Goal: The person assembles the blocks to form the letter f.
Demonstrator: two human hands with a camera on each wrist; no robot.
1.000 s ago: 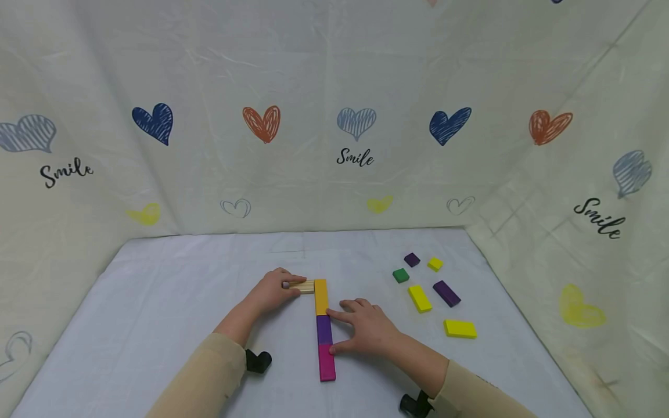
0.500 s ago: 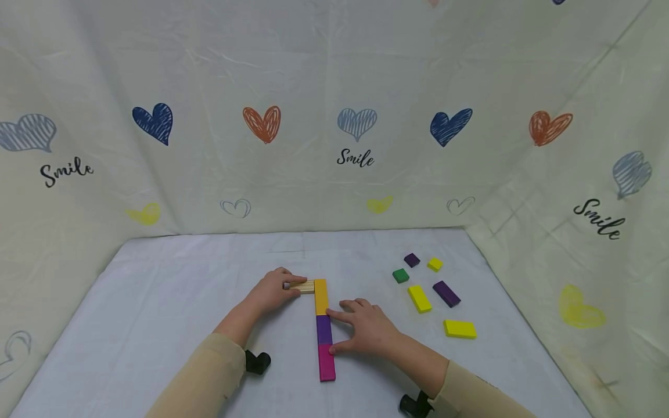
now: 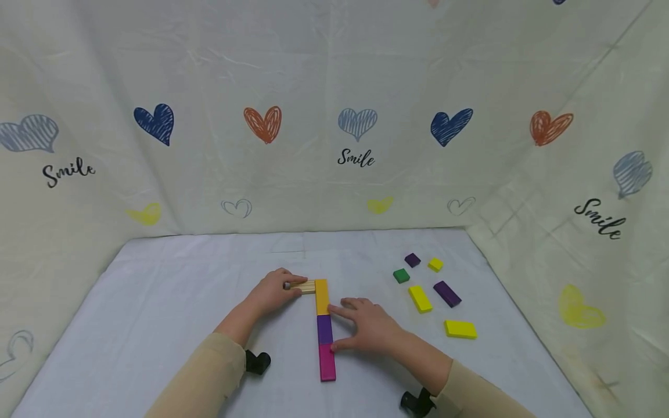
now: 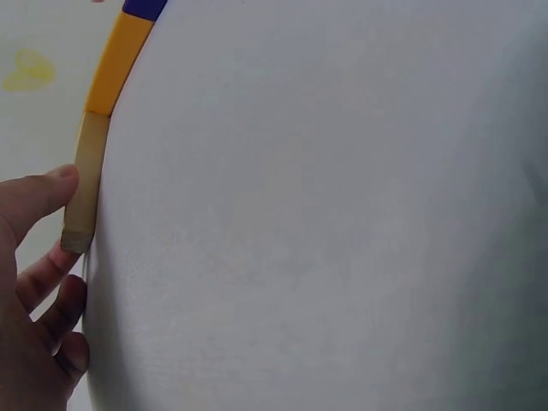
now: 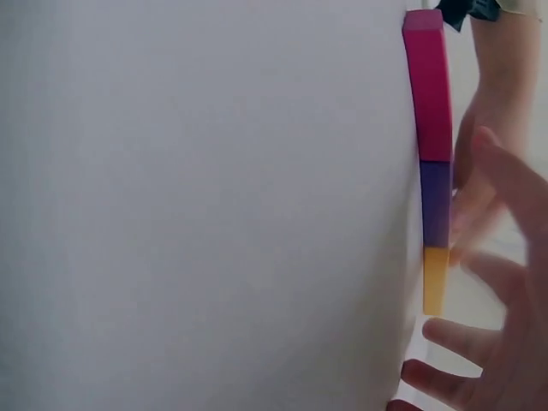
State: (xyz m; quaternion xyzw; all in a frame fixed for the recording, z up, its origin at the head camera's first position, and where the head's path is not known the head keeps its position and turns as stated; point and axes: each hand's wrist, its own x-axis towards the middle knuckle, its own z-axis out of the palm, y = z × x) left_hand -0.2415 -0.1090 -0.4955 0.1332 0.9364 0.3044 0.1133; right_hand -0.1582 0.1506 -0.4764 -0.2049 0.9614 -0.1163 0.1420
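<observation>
Three coloured blocks lie end to end in a row on the white cloth: orange (image 3: 322, 295), purple (image 3: 325, 330) and pink (image 3: 327, 367). Against the left side of the orange block's far end sits a pale plain wooden block (image 3: 308, 287), making a corner. My left hand (image 3: 269, 291) pinches this wooden block between thumb (image 4: 62, 175) and fingers. To the right of the row is my right hand (image 3: 370, 326), fingers spread and fairly straight. Its index fingertip is at the orange block and its thumb tip at the pink one; whether they touch is hard to tell.
Several loose blocks lie at the right: a green one (image 3: 401, 276), a small dark purple one (image 3: 412, 260), a longer dark purple one (image 3: 447, 294) and yellow ones (image 3: 460, 329). A cloth wall with printed hearts (image 3: 358, 123) rises behind the table.
My right hand has shifted very slightly to the right, its thumb and index fingertip easing off the row. The left hand and the blocks stay put.
</observation>
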